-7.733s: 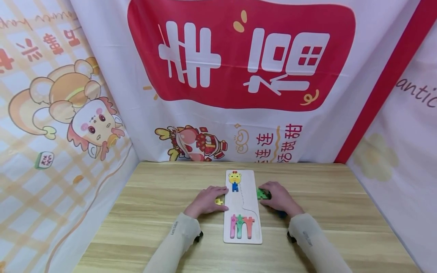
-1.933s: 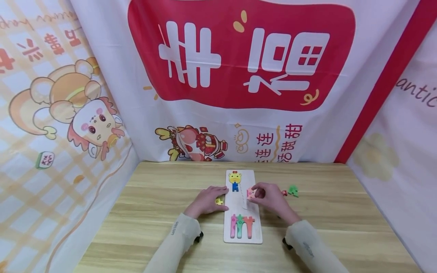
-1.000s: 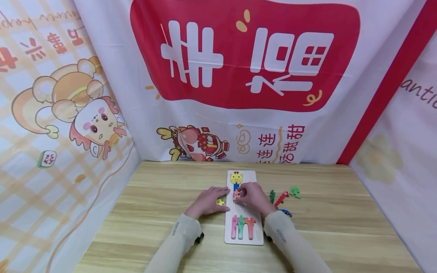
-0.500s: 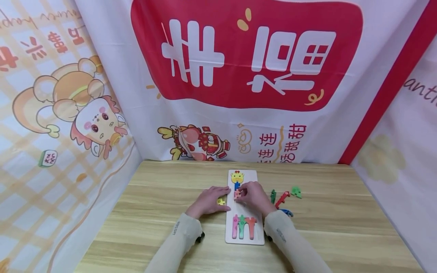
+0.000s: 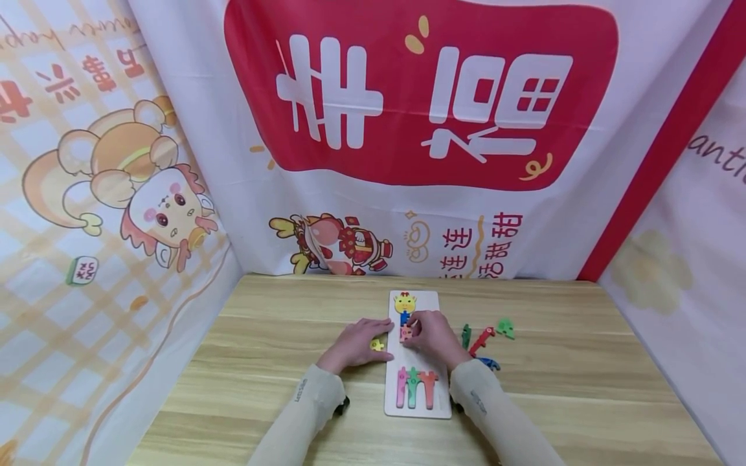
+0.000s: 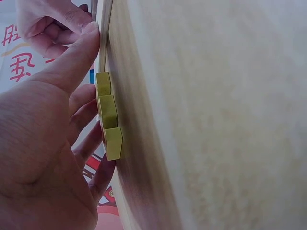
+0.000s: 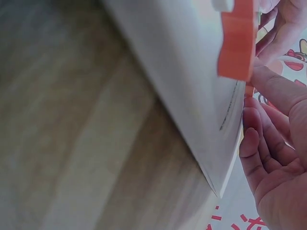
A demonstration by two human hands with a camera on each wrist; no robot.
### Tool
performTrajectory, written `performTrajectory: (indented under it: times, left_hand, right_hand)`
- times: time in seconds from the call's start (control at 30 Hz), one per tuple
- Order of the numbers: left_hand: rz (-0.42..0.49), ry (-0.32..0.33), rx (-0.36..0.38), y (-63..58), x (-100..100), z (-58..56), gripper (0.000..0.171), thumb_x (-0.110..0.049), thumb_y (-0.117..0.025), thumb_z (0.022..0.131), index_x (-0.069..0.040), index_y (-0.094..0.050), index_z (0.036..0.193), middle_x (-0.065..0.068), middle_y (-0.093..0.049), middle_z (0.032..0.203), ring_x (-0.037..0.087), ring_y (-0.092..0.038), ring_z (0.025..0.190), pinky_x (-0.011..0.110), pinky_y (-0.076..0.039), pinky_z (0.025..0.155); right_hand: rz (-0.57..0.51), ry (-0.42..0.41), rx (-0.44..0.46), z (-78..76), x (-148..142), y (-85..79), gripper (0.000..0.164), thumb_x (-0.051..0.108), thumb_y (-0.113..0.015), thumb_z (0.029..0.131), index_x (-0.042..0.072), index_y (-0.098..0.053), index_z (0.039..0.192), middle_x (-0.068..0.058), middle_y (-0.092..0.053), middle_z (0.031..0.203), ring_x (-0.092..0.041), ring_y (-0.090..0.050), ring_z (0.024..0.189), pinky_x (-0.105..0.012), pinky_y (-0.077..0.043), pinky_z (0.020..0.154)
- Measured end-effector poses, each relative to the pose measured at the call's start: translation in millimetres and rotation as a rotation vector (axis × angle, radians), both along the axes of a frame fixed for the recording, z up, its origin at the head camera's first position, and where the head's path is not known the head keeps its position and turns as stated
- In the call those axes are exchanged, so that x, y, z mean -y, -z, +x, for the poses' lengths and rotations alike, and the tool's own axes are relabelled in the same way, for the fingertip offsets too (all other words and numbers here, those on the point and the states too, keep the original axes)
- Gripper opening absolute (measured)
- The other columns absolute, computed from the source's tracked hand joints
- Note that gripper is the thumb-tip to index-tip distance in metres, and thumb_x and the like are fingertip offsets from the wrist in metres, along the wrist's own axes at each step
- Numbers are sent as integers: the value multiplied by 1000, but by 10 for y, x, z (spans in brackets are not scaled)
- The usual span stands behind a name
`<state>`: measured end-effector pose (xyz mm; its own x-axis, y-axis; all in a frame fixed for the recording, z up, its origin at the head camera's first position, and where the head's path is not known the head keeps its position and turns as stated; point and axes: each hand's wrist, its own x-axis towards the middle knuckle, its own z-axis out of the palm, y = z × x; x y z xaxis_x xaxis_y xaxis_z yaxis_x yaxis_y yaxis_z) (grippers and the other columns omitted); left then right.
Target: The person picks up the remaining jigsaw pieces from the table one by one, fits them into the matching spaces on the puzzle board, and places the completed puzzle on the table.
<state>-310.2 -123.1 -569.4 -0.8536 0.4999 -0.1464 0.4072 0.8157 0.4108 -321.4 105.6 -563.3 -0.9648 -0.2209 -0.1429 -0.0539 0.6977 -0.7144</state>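
Note:
A pale puzzle board (image 5: 421, 356) lies upright in the head view, with a yellow giraffe head (image 5: 405, 301) at its top and a blue piece (image 5: 405, 317) below that. My right hand (image 5: 434, 338) pinches a pink puzzle piece (image 5: 405, 333) against the board just under the blue one; its fingers partly cover it. My left hand (image 5: 355, 345) touches the board's left edge with spread fingers and thumb. Between them lies a loose yellow piece (image 6: 108, 111) in the left wrist view. Pink (image 5: 401, 391), green (image 5: 412, 392) and orange (image 5: 429, 389) leg pieces sit low on the board.
To the right of the board lie a dark green piece (image 5: 466, 335), a red piece (image 5: 482, 340), a light green piece (image 5: 506, 329) and a blue curved piece (image 5: 488, 363). The wooden table (image 5: 262, 414) meets printed cloth (image 5: 373, 162) behind and at both sides.
My right hand left the green piece at the right, brought the pink piece over the board and set it under the blue one. The left hand stayed by the edge. The last half second shows little movement.

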Motion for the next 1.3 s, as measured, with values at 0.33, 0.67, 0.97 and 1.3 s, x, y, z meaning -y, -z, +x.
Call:
performTrajectory:
  times: [0.33,0.67,0.97,1.3]
  left_hand:
    - [-13,-3,-3,17,-4,7,79,-67,-66,91,-32,-43,158,-10,-40,165,23,-36,153,56,-30,124]
    - [-15,-4,1,20,2,7,80,-66,-67,91,-31,-43,158,-9,-40,165,24,-36,153,57,-30,124]
    - [-12,-2,0,6,3,6,79,-66,-66,92,-31,-42,159,-9,-38,166,24,-34,154,56,-29,125]
    - [-15,7,-9,39,6,-9,81,-65,-67,91,-31,-41,159,-10,-37,166,24,-34,154,54,-29,125]
  right_hand:
    - [-43,31,25,35,-20,-13,34,19,-91,79,17,-74,109,-1,-69,82,-19,-65,75,-32,-56,69]
    - [-64,28,36,41,-99,-48,41,16,-91,78,15,-74,114,-1,-69,85,-18,-65,77,-33,-56,73]
    - [10,-2,-46,54,-267,-142,33,19,-88,83,15,-75,113,2,-68,88,-15,-63,80,-29,-56,70]
    - [68,5,-165,134,-865,-341,33,18,-79,91,9,-73,121,2,-71,95,-13,-64,85,-33,-58,76]
